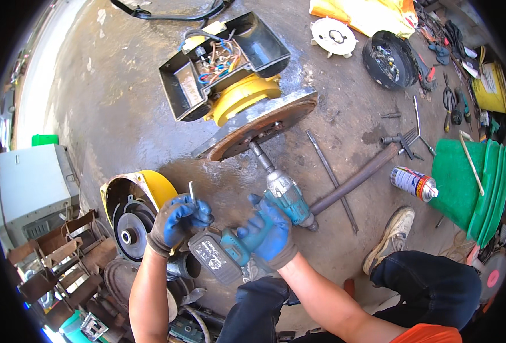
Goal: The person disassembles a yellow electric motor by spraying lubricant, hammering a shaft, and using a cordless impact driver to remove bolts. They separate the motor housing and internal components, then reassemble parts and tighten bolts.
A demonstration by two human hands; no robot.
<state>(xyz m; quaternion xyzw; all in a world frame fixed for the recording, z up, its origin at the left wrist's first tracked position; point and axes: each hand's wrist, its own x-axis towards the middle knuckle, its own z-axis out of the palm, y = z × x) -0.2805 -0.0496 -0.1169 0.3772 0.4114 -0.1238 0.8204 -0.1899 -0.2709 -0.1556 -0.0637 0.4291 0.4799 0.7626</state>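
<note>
Left hand (185, 219) is pinching a slim silver metal rod (192, 190), right hand (273, 233) gripping a teal impact wrench (288, 200), best held square to the rusty disc (254, 134) ahead.

Blues, Yellows and Greens Around Me

My left hand (183, 220) and right hand (273, 237) show blue gloves with grey-brown cuffs. My sleeve (430, 334) is orange, my trousers (436, 286) dark blue. The tool (288, 201) is teal and silver, its battery (210, 254) dark grey with white print. I see a silver pin (192, 191), yellow housing (160, 186), rust-brown disc (293, 114) and green bucket (457, 183).
</note>
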